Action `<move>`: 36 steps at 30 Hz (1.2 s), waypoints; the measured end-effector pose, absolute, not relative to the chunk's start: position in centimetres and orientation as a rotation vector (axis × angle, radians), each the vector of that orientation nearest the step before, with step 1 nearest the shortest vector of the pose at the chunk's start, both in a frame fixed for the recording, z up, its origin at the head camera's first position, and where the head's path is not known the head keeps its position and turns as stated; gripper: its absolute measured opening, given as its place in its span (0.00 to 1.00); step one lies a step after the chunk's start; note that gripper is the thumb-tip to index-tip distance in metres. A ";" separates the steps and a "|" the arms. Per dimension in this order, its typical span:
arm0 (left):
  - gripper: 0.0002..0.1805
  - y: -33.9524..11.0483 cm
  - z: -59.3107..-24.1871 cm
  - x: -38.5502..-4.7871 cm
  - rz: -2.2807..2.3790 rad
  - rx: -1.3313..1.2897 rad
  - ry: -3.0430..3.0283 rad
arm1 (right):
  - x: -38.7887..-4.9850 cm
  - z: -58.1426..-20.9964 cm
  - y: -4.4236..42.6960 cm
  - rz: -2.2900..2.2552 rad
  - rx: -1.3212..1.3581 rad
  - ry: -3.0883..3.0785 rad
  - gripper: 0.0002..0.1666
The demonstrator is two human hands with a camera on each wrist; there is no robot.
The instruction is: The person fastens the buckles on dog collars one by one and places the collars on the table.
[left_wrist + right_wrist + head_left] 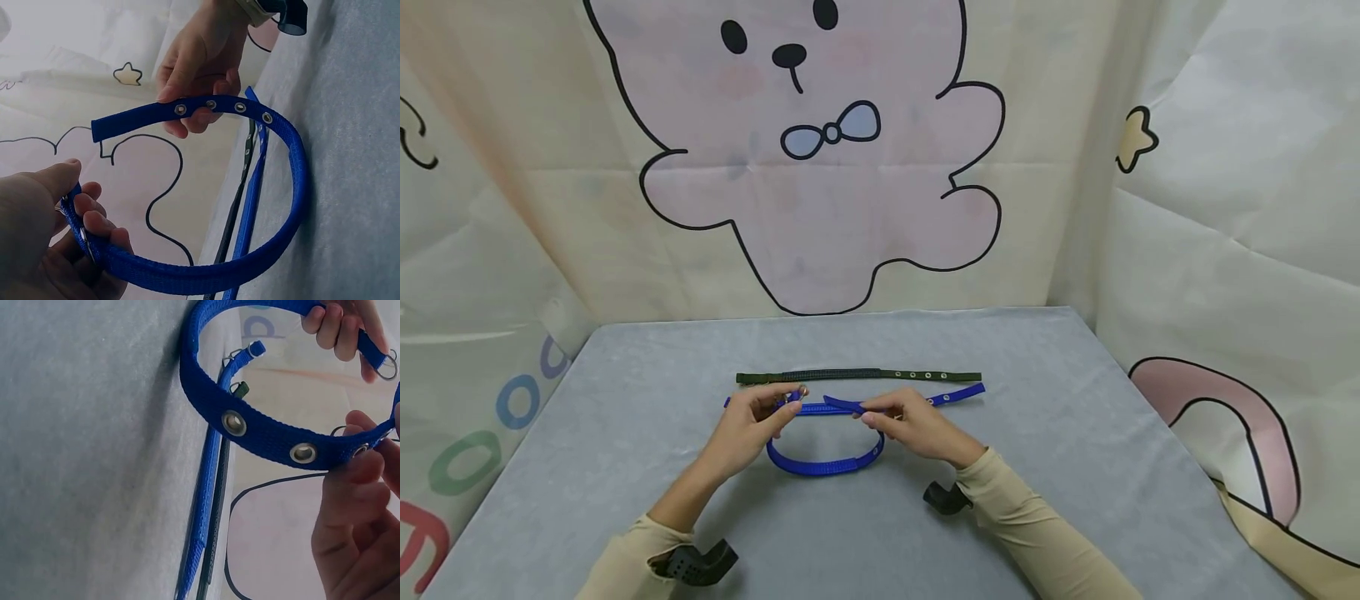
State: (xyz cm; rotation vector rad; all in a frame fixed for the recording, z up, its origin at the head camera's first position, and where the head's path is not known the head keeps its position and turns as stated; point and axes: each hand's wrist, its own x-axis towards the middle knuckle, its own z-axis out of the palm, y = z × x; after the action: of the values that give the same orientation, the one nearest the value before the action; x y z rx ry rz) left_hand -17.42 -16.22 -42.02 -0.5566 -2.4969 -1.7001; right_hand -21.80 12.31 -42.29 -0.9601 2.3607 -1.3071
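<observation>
A blue collar (823,467) with metal eyelets is bent into an open loop between the two hands, its lower curve near the tabletop. My left hand (750,423) pinches the buckle end, where a metal ring shows in the right wrist view. Near the free tip, my right hand (917,422) grips the eyelet end between thumb and fingers. In the left wrist view that strap end (119,125) points toward the left hand, apart from the buckle. Behind the hands, a second blue collar (957,397) lies stretched out, partly hidden by them.
A dark green collar (831,374) lies straight across the table, beyond the second blue one. The grey cloth-covered table (1075,500) stands between printed curtains (1240,250) at the sides and back. Each wrist carries a black camera mount (700,564).
</observation>
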 end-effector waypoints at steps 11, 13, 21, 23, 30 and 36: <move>0.17 -15.5 -42.2 -16.8 -1.691 -0.626 -2.573 | -20.9 -42.3 11.8 -1.305 -0.968 2.376 0.19; 0.17 -15.5 -42.2 -16.6 -1.692 -0.648 -2.568 | -20.7 -42.2 11.7 -1.293 -0.975 2.391 0.19; 0.20 -15.1 -42.2 -16.6 -1.702 -0.687 -2.604 | -20.4 -42.1 11.4 -1.304 -0.977 2.424 0.16; 0.19 -15.0 -42.3 -16.6 -1.703 -0.703 -2.605 | -20.1 -42.1 11.2 -1.318 -0.980 2.414 0.15; 0.11 -14.6 -42.3 -16.2 -1.705 -0.744 -2.555 | -19.4 -42.3 10.6 -1.365 -1.011 2.346 0.16; 0.12 -14.3 -42.0 -16.3 -1.786 -0.658 -2.529 | -19.2 -42.5 10.1 -1.374 -1.015 2.336 0.19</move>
State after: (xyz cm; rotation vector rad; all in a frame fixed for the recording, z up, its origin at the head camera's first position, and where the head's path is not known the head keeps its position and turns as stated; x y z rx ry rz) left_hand -16.27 -14.29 -41.97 -0.6578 -2.5289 -1.7855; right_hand -19.15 10.05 -42.47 -1.0148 2.3355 -1.3737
